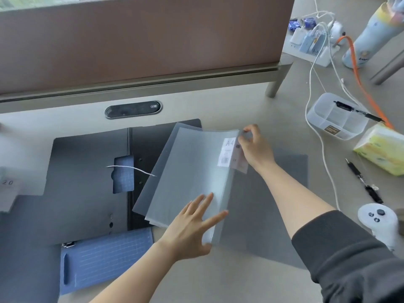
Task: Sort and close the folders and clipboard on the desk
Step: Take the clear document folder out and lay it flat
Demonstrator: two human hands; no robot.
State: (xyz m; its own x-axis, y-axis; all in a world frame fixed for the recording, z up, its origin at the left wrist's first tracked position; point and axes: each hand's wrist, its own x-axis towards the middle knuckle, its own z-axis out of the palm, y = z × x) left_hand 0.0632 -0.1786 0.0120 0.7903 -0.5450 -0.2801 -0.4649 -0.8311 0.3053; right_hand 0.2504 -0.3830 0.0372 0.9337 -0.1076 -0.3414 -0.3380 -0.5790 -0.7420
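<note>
A translucent grey display folder (188, 171) with an A4 sticker lies open in the middle of the desk, its back cover (273, 204) flat to the right. My right hand (253, 147) pinches the top corner of its lifted sleeve pages. My left hand (192, 226) rests flat with fingers spread on the lower part of those pages. A black folder (87, 182) lies open to the left, with a white elastic cord across its spine pocket. A blue clipboard (105, 259) lies at the front left, partly under the black folder.
A brown partition panel (142, 36) runs along the back. On the right are a clear organiser tray (336, 119) with a pen, a tissue pack (380, 149), a black pen (363, 180), a white controller (380, 221), cables, a power strip (310, 44) and a bottle (371, 33).
</note>
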